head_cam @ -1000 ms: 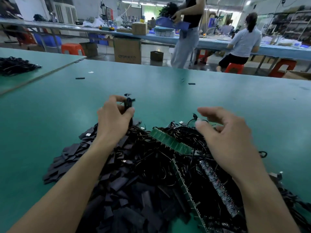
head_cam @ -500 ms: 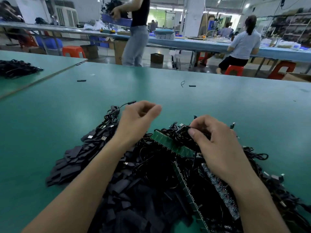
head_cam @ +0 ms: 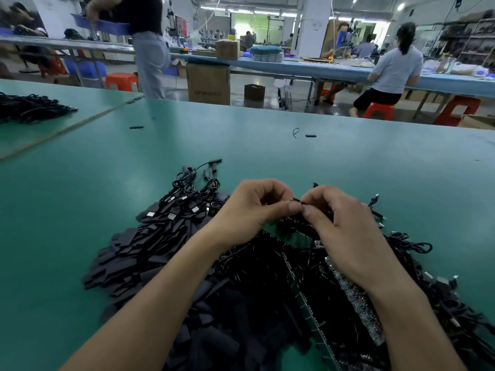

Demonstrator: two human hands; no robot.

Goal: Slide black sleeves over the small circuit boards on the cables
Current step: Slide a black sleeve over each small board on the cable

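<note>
— Where are the hands?
— Left hand (head_cam: 254, 210) and right hand (head_cam: 340, 228) meet thumb to thumb, fingers curled, both pinching a small dark piece (head_cam: 296, 200) above the heap. It is too small to identify.
— And the stock?
— Black sleeves (head_cam: 139, 258) lie piled at near left and tangled cables (head_cam: 401, 245) at right, with a green board strip (head_cam: 293, 238) beneath the hands, all on the green table (head_cam: 348, 162).

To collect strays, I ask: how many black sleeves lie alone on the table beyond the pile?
2: one sleeve at far left, one right of centre beside a wire loop. Others may hide in the pile.
</note>
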